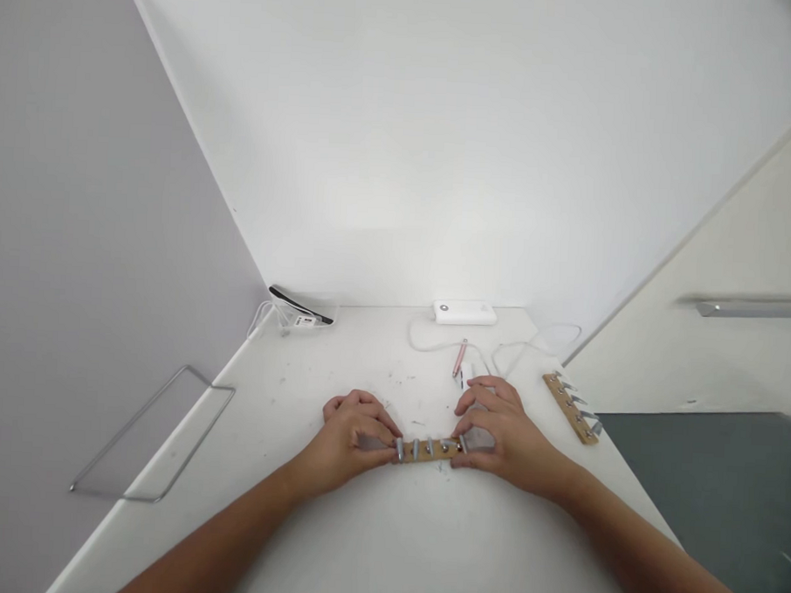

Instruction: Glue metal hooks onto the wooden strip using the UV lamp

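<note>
A short wooden strip with a row of metal hooks (430, 448) lies across the table in front of me. My left hand (356, 435) pinches its left end between thumb and fingers, by the outermost hook. At the opposite end, my right hand (498, 432) has thumb and fingers closed on the strip. Several grey metal pieces stand up along the wood between the two hands. Too small to make out are the fixings under them. A second, similar hook strip (571, 409) rests at the table's right edge, apart from both hands.
On the white table (372, 540), a white power bank (464, 313) with a cable stands against the back wall. A pink pen (459, 357) lies beyond my right hand. A dark, slim item (300, 305) leans in the back left corner. A bent wire frame (196, 436) overhangs the left edge.
</note>
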